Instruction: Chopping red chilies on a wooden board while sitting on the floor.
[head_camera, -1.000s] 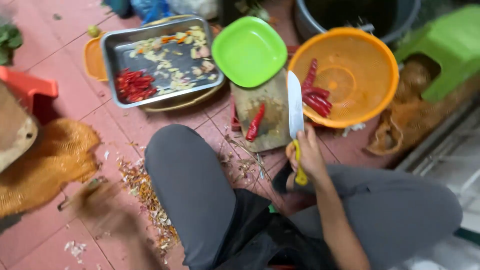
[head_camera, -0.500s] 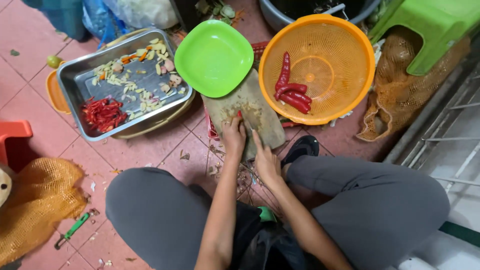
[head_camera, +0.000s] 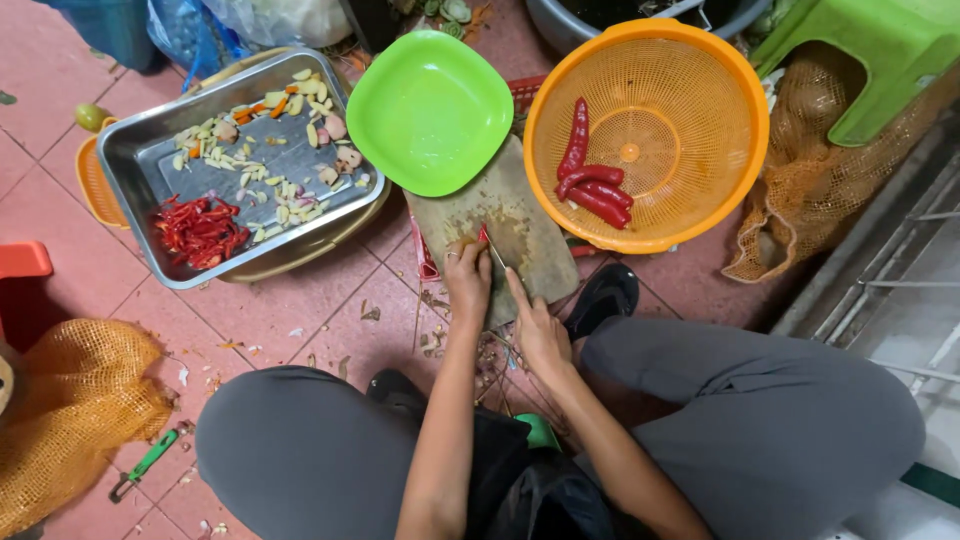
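A worn wooden cutting board (head_camera: 520, 215) lies on the red tile floor in front of my knees. My left hand (head_camera: 468, 280) presses a red chili (head_camera: 483, 236) down on the board, fingers curled over it. My right hand (head_camera: 537, 328) grips a knife (head_camera: 496, 255), its blade edge-on against the chili just beside my left fingers. Several whole red chilies (head_camera: 590, 180) lie in the orange colander (head_camera: 700, 70) to the right of the board.
A green plate (head_camera: 430, 110) overlaps the board's far end. A metal tray (head_camera: 130, 160) at left holds sliced chilies (head_camera: 200, 230) and chopped garlic. Orange mesh sacks lie at left (head_camera: 70, 410) and right (head_camera: 800, 190). A green stool (head_camera: 880, 50), a peeler (head_camera: 145, 465).
The big cleaver I held a second ago is gone from my right hand. Both hands came together on the board, and now a small knife cuts a chili there.
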